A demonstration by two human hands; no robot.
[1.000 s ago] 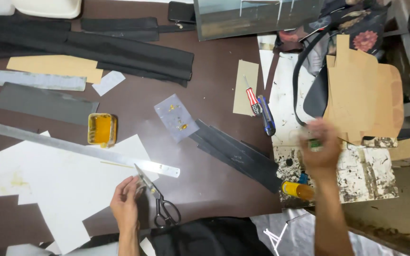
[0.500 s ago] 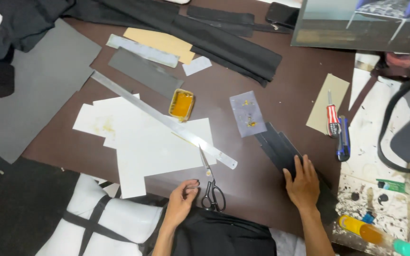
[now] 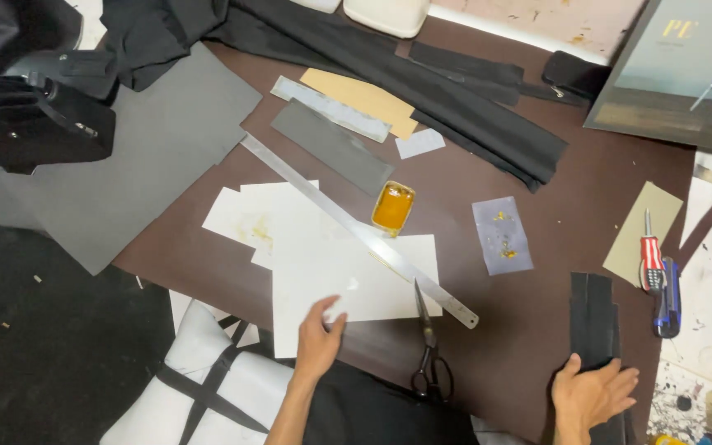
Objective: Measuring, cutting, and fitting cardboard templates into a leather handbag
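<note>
The brown surface is seen from above, w/ many flat things spread on it. A big grey sheet is laid at the far left, partly hanging off the edge. Black cloth is stretched along the far side. Nearer the middle, white paper sheets are stacked, and a long metal ruler is laid on top of them, slanted from far left to near right. The left hand is pressed on the near edge of the white paper, fingers narrow, thumb and fingers pinched at the sheet edge; whether the sheet is lifted can't be told. The paper is spread away from that hand, up and to both sides, so it is right at the left hand and well apart from the right one. The right hand is laid flat and wide, fingers spread, on the near end of a black strip stack. The strip's long axis is pointed straight away from the person, so it runs from the hand toward the far side. Black scissors are left between the 2 hands, closed, tips pointed away, handles near the surface edge; they are a bit nearer the left hand. A small orange tin is set just beside the ruler. A red-handled screwdriver is laid at the far right.
</note>
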